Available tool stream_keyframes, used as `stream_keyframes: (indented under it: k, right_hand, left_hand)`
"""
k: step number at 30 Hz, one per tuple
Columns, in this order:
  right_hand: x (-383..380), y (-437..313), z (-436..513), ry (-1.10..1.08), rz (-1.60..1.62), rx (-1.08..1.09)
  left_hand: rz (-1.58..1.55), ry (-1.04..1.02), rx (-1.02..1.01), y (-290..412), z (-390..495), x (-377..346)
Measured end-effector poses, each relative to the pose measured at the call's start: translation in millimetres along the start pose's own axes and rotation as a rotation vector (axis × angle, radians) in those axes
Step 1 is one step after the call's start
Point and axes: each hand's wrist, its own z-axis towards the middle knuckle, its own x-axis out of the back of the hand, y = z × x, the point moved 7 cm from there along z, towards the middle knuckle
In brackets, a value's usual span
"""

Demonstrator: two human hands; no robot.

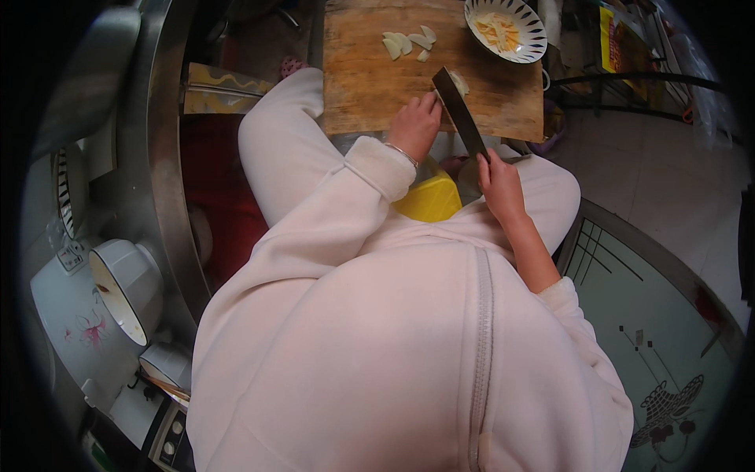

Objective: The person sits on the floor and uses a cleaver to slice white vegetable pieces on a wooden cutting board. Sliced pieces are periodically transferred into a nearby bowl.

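A wooden cutting board (365, 88) lies across the front of my lap. My right hand (500, 177) grips the handle end of a dark-bladed kitchen knife (463, 115), its blade reaching up over the board. Just left of the blade, my left hand (416, 125) rests at the board's near edge with bent fingers, on a pale piece that is mostly hidden. Pale sliced vegetable (459, 82) shows on the blade's far side. Several pale wedges (392, 48) lie farther back. A patterned bowl (534, 35) at the board's back right holds thin yellowish and orange strips.
Below the board, between my legs, is a yellow plastic thing (430, 197). A metal counter edge (162, 147) runs along the left, with a white bowl (147, 283) beyond. A glass panel with a dark frame (643, 295) stands at the lower right, a black metal rack (637, 76) at the upper right.
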Motion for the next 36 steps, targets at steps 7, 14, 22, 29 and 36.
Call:
stream_keyframes:
  k: [7, 14, 22, 29, 36]
  right_hand:
    - [2, -4, 0, 0.006, -0.013, 0.015]
    - [3, -4, -3, -0.016, -0.04, -0.06]
    - [3, -1, -1, -0.002, -0.022, 0.0]
    - [3, 0, 0, -0.002, -0.007, 0.024]
    - [-12, -1, 3, -0.037, -0.176, -0.038]
  left_hand:
    - [0.071, 0.0, -0.037, 2, -1, 0]
    - [0.092, 0.038, -0.026, 1, -4, -1]
    - [0.092, 0.018, -0.018, 2, -3, 0]
    - [0.083, -0.007, -0.014, 1, -3, 0]
    - [0.092, -0.012, -0.023, 2, -2, -1]
